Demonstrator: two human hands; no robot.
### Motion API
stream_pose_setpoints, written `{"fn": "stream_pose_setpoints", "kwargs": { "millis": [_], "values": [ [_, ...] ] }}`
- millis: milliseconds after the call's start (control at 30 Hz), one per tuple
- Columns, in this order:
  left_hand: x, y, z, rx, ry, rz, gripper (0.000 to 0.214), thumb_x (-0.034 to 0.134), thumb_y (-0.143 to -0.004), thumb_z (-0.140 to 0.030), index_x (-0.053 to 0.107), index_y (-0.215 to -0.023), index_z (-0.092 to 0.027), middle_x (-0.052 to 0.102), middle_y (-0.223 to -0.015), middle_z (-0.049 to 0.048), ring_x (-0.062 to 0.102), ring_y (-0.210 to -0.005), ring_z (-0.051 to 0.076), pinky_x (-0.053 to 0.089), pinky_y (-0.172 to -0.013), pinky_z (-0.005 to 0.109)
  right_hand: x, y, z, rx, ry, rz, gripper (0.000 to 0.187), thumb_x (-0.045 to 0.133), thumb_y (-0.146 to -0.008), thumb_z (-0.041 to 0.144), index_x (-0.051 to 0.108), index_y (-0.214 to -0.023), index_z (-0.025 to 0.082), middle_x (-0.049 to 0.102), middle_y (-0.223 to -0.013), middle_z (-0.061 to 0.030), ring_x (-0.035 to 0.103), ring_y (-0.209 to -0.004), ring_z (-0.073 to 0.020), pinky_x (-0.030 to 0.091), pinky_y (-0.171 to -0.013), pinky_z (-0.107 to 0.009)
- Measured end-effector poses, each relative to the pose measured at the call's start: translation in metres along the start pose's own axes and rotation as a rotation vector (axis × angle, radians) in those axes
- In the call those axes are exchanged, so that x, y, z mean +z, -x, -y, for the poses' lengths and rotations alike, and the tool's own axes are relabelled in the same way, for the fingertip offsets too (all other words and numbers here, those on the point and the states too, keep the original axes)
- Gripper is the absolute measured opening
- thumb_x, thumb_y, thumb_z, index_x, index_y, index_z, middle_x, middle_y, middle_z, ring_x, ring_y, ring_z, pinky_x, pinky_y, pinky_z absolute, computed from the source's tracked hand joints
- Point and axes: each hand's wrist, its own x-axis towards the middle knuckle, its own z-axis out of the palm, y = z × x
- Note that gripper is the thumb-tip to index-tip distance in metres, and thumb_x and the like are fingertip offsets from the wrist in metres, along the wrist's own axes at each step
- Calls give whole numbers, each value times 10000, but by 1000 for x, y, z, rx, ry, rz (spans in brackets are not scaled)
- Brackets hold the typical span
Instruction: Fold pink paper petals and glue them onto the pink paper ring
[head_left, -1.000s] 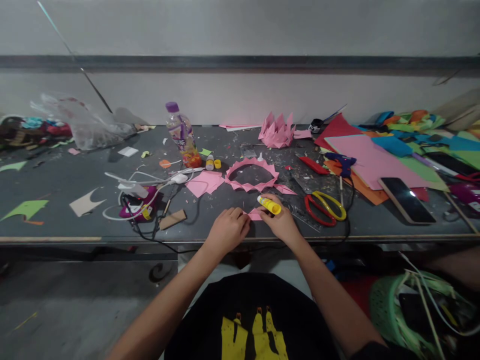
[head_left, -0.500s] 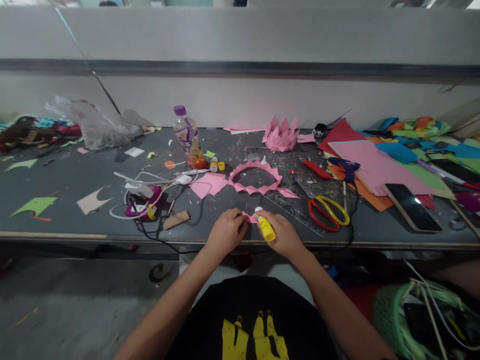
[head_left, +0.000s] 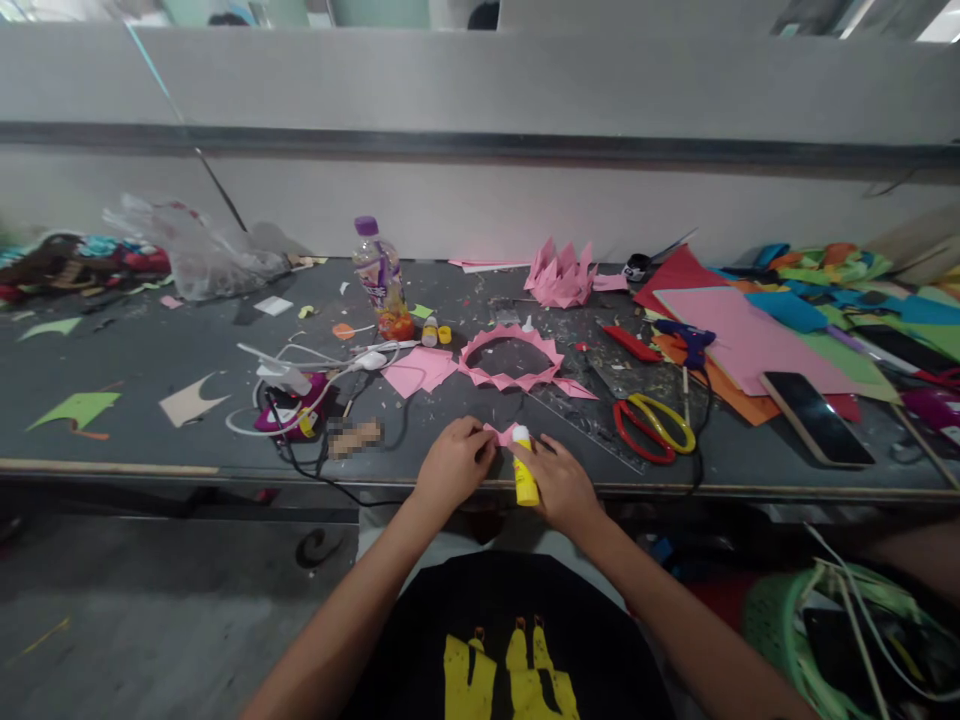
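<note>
Near the table's front edge, my left hand [head_left: 456, 460] pinches the left end of a small folded pink paper piece [head_left: 501, 434]. My right hand [head_left: 561, 482] grips a yellow glue stick [head_left: 526, 482], its white end up against the paper's right side. The fingertips of that hand partly hide the paper's right end. Just beyond my hands lies a ring of zigzag-folded pink paper [head_left: 511, 380], with a pointed pink tail at its right. Left of the ring are flat pink paper pieces [head_left: 421, 370].
Scissors [head_left: 651, 428], a ruler [head_left: 589, 430], a phone [head_left: 814, 418] and a glue gun [head_left: 686, 340] lie to the right. A pink paper lotus shape [head_left: 562, 275] stands at the back. A bottle [head_left: 381, 280] and a purple device with white cables [head_left: 292, 405] are left.
The glue stick has turned more upright and shifted slightly left in my right hand, whose fingers have spread a little. My left hand keeps its hold on the paper.
</note>
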Motion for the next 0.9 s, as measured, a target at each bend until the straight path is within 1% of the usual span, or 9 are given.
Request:
{"fn": "stream_pose_setpoints", "kwargs": {
  "millis": [100, 233, 400, 500, 633, 733, 800, 900],
  "values": [
    [-1, 0, -1, -23, -38, -14, 182, 495, -871, -185, 665, -925, -153, 599, -877, 75, 555, -827, 189, 482, -775, 319, 3, 1, 0, -12, 4, -52, 508, 427, -789, 157, 496, -1292, 161, 677, -1087, -123, 583, -1064, -239, 423, -965, -427],
    [-4, 0, -2, -57, -39, -8, 182, 498, -860, -189, 660, -930, -145, 593, -888, 86, 546, -835, 208, 485, -771, 342, 5, 2, 0, 3, -16, -75, 513, 411, -796, 155, 483, -1304, 162, 670, -1100, -125, 582, -1063, -241, 442, -947, -428],
    [-6, -2, 1, -95, 67, -17, 187, 507, -841, -161, 639, -974, -149, 610, -902, 77, 569, -855, 198, 490, -781, 332, 6, 2, 0, 34, -38, -85, 537, 433, -777, 186, 474, -1312, 182, 671, -1092, -114, 586, -1042, -257, 451, -936, -443],
    [-6, -7, 7, -131, 170, -14, 184, 514, -836, -151, 646, -964, -161, 623, -854, 55, 595, -797, 170, 493, -734, 292, 6, 2, 0, 52, -39, -84, 550, 444, -766, 201, 470, -1315, 185, 663, -1108, -114, 589, -1027, -266, 458, -924, -446],
    [-9, -18, 17, -187, 287, 30, 147, 558, -792, -137, 654, -898, -172, 642, -820, 30, 601, -716, 138, 476, -665, 248, 6, 1, 1, 49, -37, -99, 547, 439, -774, 222, 467, -1319, 181, 672, -1082, -110, 594, -1008, -266, 463, -915, -433],
    [-12, -26, 24, -277, 349, 21, 61, 592, -774, -196, 636, -792, -159, 647, -750, 21, 592, -663, 136, 453, -617, 234, 4, 1, 1, 47, -43, -106, 537, 444, -790, 249, 465, -1320, 169, 677, -1057, -116, 600, -981, -274, 470, -897, -429],
    [-14, -29, 28, -335, 394, 8, 92, 583, -779, -241, 619, -752, -161, 645, -703, 14, 584, -626, 134, 438, -594, 228, 4, 0, 1, 52, -49, -100, 536, 455, -794, 264, 463, -1322, 174, 672, -1067, -119, 601, -972, -278, 472, -888, -430],
    [-19, -29, 33, -387, 408, -16, 175, 534, -806, -321, 609, -756, -171, 639, -672, 6, 572, -599, 137, 414, -577, 229, 4, 0, 3, 80, -75, -101, 534, 477, -775, 253, 480, -1305, 186, 668, -1069, -116, 605, -956, -277, 477, -876, -422]
  ]
}}
